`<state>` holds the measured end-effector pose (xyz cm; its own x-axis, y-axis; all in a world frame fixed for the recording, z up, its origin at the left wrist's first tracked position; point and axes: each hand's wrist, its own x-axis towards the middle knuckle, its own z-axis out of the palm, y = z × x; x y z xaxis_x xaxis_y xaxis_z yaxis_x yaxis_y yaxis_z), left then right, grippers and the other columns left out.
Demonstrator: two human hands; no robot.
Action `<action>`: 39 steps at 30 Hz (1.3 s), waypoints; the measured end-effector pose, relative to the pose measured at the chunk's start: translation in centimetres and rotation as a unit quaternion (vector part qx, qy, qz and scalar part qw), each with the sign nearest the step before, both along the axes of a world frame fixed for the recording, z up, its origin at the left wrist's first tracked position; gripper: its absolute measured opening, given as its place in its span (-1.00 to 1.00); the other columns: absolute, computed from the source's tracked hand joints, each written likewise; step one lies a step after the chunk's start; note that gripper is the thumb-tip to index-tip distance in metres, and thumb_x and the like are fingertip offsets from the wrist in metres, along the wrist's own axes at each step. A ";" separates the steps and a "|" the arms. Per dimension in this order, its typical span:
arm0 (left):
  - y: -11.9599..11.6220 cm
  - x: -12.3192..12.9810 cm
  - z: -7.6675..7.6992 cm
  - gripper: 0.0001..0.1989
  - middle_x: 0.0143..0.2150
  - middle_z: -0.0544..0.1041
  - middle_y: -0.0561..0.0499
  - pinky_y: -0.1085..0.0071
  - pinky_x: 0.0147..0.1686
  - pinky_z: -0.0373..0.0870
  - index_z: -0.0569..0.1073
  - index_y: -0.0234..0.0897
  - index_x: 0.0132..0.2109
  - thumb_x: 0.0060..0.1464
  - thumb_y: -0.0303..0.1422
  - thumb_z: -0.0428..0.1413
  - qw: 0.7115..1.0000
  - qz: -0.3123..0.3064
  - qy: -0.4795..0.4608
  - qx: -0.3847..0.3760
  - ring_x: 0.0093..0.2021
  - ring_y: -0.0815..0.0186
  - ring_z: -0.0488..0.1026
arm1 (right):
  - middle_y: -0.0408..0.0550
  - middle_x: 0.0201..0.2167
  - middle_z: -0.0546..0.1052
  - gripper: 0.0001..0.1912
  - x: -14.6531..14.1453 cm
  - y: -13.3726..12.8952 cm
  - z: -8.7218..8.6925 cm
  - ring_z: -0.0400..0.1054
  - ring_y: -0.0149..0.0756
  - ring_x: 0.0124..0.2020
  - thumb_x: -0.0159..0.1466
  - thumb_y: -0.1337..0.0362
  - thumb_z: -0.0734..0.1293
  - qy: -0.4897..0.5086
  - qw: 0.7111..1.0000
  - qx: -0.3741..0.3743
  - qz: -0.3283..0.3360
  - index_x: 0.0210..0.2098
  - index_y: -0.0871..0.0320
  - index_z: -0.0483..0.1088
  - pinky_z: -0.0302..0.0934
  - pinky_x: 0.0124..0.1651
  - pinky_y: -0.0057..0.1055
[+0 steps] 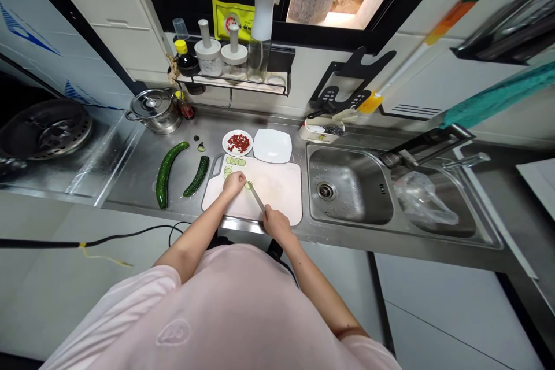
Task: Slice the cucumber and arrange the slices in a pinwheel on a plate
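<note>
My right hand (276, 224) is wrapped round the handle of a knife (257, 199), whose blade points up and left over the white cutting board (281, 191). Beside the blade's tip lies a cucumber slice (248, 185). My left hand (235, 183) is closed just left of that slice; whatever its fingers pinch is too small to make out. Several pale green slices (235, 161) rest at the board's upper left. Left of the board are a cut length of cucumber (196, 176) and a long whole cucumber (170, 173), with small end pieces (201, 148) above.
Behind the board stand a plate of chopped red pieces (237, 143) and a white square plate (272, 146). The sink (351, 185) is at the right. A steel pot (155, 110) and a black pan (43, 129) are at the left, under a bottle shelf (234, 82) on the wall.
</note>
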<state>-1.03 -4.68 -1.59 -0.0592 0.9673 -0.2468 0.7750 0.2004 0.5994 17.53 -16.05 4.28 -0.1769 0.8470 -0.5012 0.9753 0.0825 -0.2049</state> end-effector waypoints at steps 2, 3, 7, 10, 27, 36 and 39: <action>0.1 0.0 -0.1 -0.89 -0.35 0.52 0.01 0.46 -0.32 0.26 0.49 -0.24 -0.30 -0.04 -0.38 0.12 1.000 0.001 0.001 -0.004 -0.33 0.33 0.41 | 0.08 -0.27 0.51 -0.76 -0.1 0.0 0.1 0.42 -0.17 -0.21 0.36 0.28 0.01 -0.003 1.000 0.000 0.003 -0.08 0.15 0.21 0.12 -0.25 -0.37; 0.1 -0.1 -0.1 -0.89 -0.35 0.52 0.01 0.46 -0.33 0.25 0.49 -0.24 -0.30 -0.05 -0.37 0.12 1.000 0.001 0.003 -0.006 -0.33 0.33 0.41 | 0.09 -0.27 0.51 -0.76 -0.1 0.0 0.1 0.42 -0.16 -0.21 0.36 0.29 0.01 -0.004 1.000 -0.002 0.005 -0.08 0.15 0.21 0.12 -0.25 -0.37; 0.2 -0.1 -0.3 -0.88 -0.34 0.52 0.02 0.47 -0.32 0.25 0.49 -0.23 -0.30 -0.04 -0.36 0.12 1.000 -0.004 0.011 -0.007 -0.33 0.33 0.40 | 0.10 -0.26 0.50 -0.76 -0.3 0.1 0.2 0.41 -0.16 -0.22 0.35 0.32 0.02 -0.002 1.000 -0.008 0.005 -0.08 0.17 0.22 0.12 -0.25 -0.37; 0.3 0.0 -0.3 -0.89 -0.35 0.52 0.02 0.47 -0.33 0.24 0.48 -0.22 -0.31 -0.04 -0.35 0.12 1.000 -0.001 0.017 -0.010 -0.33 0.33 0.40 | 0.10 -0.28 0.50 -0.77 -0.5 0.1 0.0 0.42 -0.16 -0.22 0.34 0.34 0.02 0.001 1.000 -0.011 0.002 -0.09 0.18 0.22 0.12 -0.26 -0.38; 0.6 0.1 0.8 -0.86 -0.32 0.53 0.01 0.48 -0.28 0.27 0.49 -0.22 -0.28 -0.04 -0.31 0.15 0.999 -0.004 0.029 -0.045 -0.29 0.33 0.42 | 0.13 -0.28 0.50 -0.78 -0.9 0.3 -0.2 0.42 -0.14 -0.22 0.32 0.39 0.05 0.007 0.999 -0.037 0.006 -0.09 0.20 0.20 0.13 -0.29 -0.38; 0.7 0.0 0.3 -0.86 -0.37 0.52 0.02 0.47 -0.30 0.27 0.49 -0.21 -0.29 -0.05 -0.29 0.16 0.999 -0.004 0.028 -0.045 -0.32 0.33 0.41 | 0.16 -0.25 0.49 -0.77 -1.1 0.8 -0.1 0.41 -0.12 -0.19 0.30 0.41 0.07 0.010 0.999 -0.051 0.004 -0.08 0.21 0.21 0.15 -0.27 -0.37; 0.8 0.0 0.1 -0.85 -0.37 0.52 0.02 0.47 -0.30 0.26 0.48 -0.21 -0.30 -0.06 -0.28 0.16 0.999 -0.001 0.028 -0.047 -0.32 0.32 0.42 | 0.16 -0.25 0.49 -0.77 -1.1 1.0 0.0 0.41 -0.12 -0.19 0.29 0.40 0.07 0.009 0.998 -0.058 0.004 -0.08 0.22 0.21 0.15 -0.28 -0.37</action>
<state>-1.04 -3.92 -1.49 -0.0729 0.9399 -0.3334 0.8068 0.2522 0.5343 16.47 -15.02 4.30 -0.1934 0.7818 -0.5928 0.9708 0.0649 -0.2311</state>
